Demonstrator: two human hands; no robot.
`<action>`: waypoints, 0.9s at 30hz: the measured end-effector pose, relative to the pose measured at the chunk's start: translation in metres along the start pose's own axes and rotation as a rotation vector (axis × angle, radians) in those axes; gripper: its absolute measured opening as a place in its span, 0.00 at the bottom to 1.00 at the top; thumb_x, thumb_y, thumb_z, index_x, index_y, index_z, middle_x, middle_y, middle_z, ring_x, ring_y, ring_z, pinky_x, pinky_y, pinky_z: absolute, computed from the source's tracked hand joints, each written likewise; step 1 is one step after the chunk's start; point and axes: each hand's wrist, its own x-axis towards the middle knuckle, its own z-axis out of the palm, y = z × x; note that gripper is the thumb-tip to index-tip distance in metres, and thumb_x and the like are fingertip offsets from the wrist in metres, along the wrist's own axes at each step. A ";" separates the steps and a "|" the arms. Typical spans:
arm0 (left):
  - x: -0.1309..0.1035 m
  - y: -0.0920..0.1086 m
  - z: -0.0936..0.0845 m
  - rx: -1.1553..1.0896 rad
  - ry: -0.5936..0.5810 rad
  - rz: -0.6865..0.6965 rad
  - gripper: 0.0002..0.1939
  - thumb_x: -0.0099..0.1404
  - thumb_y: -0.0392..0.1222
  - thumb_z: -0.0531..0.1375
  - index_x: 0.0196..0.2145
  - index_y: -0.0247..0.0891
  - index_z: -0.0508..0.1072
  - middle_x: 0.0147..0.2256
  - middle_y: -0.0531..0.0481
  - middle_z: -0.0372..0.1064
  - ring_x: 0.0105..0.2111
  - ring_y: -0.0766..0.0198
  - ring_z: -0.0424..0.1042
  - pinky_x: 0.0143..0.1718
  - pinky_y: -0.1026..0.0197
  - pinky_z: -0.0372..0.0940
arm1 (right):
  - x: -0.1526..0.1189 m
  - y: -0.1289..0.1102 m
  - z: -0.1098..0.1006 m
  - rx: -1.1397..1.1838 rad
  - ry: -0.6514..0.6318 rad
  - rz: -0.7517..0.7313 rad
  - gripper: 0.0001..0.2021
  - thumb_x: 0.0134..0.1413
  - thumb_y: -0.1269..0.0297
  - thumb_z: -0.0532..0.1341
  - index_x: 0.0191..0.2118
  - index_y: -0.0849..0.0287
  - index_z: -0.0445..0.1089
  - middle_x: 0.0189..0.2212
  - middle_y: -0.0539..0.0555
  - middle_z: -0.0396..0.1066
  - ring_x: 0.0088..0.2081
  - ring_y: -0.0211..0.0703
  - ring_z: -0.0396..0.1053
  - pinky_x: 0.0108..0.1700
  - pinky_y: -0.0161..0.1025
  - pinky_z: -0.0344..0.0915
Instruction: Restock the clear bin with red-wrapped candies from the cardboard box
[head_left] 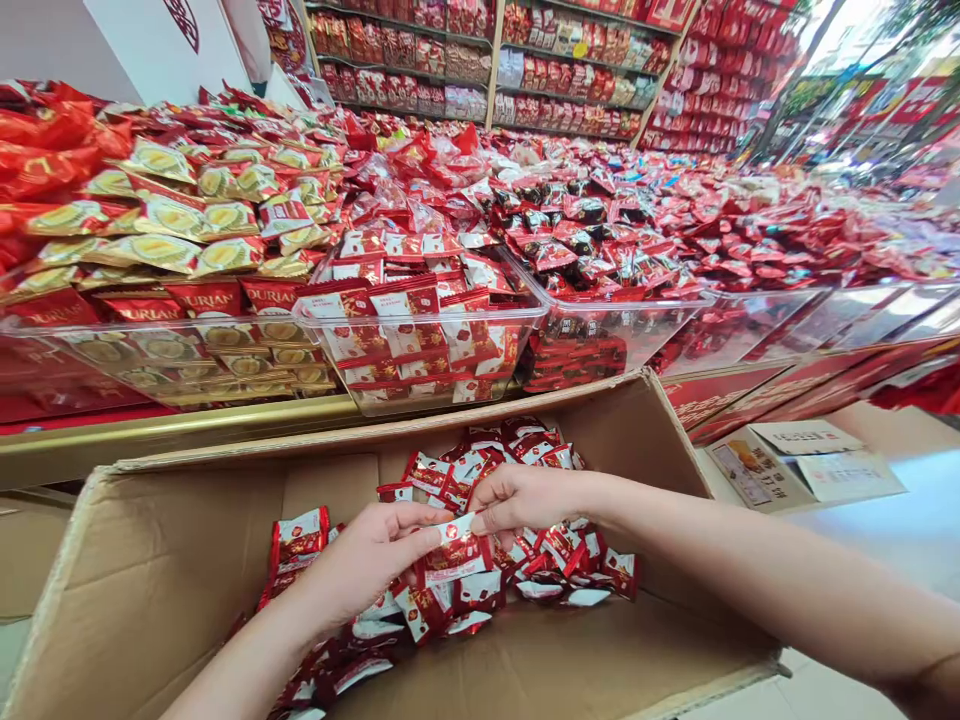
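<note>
Both of my hands reach into an open cardboard box (150, 560) that holds several small red-and-white snack packets (465, 470). My left hand (371, 560) and my right hand (525, 497) pinch the same red-and-white packet (455, 553) from either side, just above the heap. More packets lie under my left forearm at the box's near side.
Behind the box runs a display counter with clear plastic bins (420, 340) of red-and-white packets, durian packets (172, 240) on the left and dark red packets (577, 240) on the right. Shelves of red boxes (570, 60) line the back wall. A small printed carton (802, 465) sits on the floor at right.
</note>
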 end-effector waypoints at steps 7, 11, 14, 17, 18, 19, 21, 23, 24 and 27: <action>-0.011 0.008 -0.007 -0.304 0.058 -0.122 0.20 0.57 0.54 0.52 0.44 0.42 0.67 0.40 0.49 0.72 0.36 0.60 0.71 0.35 0.59 0.63 | -0.009 -0.020 0.006 -0.261 0.284 -0.249 0.10 0.50 0.65 0.55 0.31 0.64 0.71 0.22 0.49 0.65 0.24 0.33 0.61 0.29 0.30 0.57; -0.011 0.005 -0.006 -0.505 -0.075 -0.229 0.22 0.54 0.54 0.57 0.43 0.38 0.65 0.33 0.49 0.71 0.26 0.67 0.70 0.22 0.68 0.55 | -0.010 -0.024 0.012 -0.288 0.370 -0.308 0.12 0.50 0.69 0.52 0.38 0.60 0.71 0.25 0.51 0.68 0.27 0.35 0.65 0.33 0.32 0.60; -0.006 -0.001 -0.002 -0.431 0.019 -0.037 0.22 0.49 0.44 0.64 0.41 0.38 0.65 0.22 0.59 0.64 0.20 0.74 0.60 0.19 0.70 0.50 | -0.006 -0.025 0.013 0.104 0.336 -0.168 0.14 0.46 0.70 0.53 0.40 0.61 0.70 0.20 0.49 0.66 0.20 0.33 0.64 0.24 0.31 0.59; -0.005 0.001 -0.001 -0.373 0.075 0.116 0.26 0.50 0.43 0.64 0.46 0.39 0.60 0.24 0.57 0.67 0.24 0.70 0.64 0.27 0.65 0.58 | -0.003 -0.028 0.012 0.519 0.255 -0.141 0.13 0.42 0.65 0.57 0.36 0.65 0.69 0.20 0.50 0.66 0.19 0.33 0.64 0.21 0.31 0.59; -0.006 0.004 -0.001 -0.353 0.085 0.138 0.27 0.50 0.43 0.64 0.46 0.39 0.59 0.26 0.55 0.68 0.26 0.68 0.65 0.30 0.63 0.60 | -0.003 -0.029 0.012 0.589 0.254 -0.158 0.14 0.41 0.63 0.59 0.36 0.65 0.68 0.20 0.50 0.67 0.19 0.33 0.64 0.22 0.31 0.59; -0.007 0.008 -0.001 -0.329 0.101 0.151 0.27 0.50 0.42 0.64 0.46 0.39 0.59 0.26 0.55 0.69 0.27 0.67 0.66 0.31 0.61 0.61 | -0.003 -0.031 0.012 0.617 0.264 -0.175 0.16 0.40 0.61 0.61 0.37 0.64 0.66 0.21 0.50 0.67 0.20 0.34 0.65 0.23 0.32 0.60; -0.011 0.017 -0.001 -0.306 0.158 0.158 0.25 0.50 0.41 0.64 0.45 0.38 0.61 0.26 0.55 0.70 0.27 0.68 0.66 0.32 0.63 0.61 | -0.004 -0.033 0.012 0.591 0.316 -0.200 0.20 0.37 0.59 0.64 0.38 0.64 0.64 0.20 0.49 0.68 0.20 0.34 0.65 0.25 0.33 0.61; -0.015 0.026 0.000 -0.335 0.193 0.164 0.23 0.49 0.39 0.64 0.44 0.38 0.63 0.26 0.55 0.71 0.28 0.68 0.68 0.33 0.65 0.62 | -0.005 -0.034 0.013 0.541 0.364 -0.223 0.20 0.36 0.59 0.66 0.36 0.65 0.65 0.19 0.49 0.68 0.20 0.33 0.65 0.27 0.34 0.62; -0.017 0.029 0.000 -0.356 0.202 0.171 0.23 0.49 0.40 0.64 0.44 0.38 0.64 0.25 0.55 0.71 0.28 0.68 0.68 0.33 0.65 0.62 | -0.006 -0.035 0.013 0.525 0.376 -0.231 0.19 0.36 0.58 0.66 0.35 0.65 0.65 0.18 0.49 0.69 0.20 0.33 0.65 0.27 0.35 0.62; -0.018 0.032 0.001 -0.440 0.198 0.179 0.22 0.50 0.40 0.64 0.44 0.39 0.65 0.27 0.54 0.72 0.28 0.68 0.70 0.33 0.65 0.63 | -0.008 -0.037 0.012 0.520 0.405 -0.231 0.19 0.36 0.56 0.66 0.32 0.65 0.65 0.18 0.49 0.69 0.20 0.33 0.65 0.26 0.34 0.61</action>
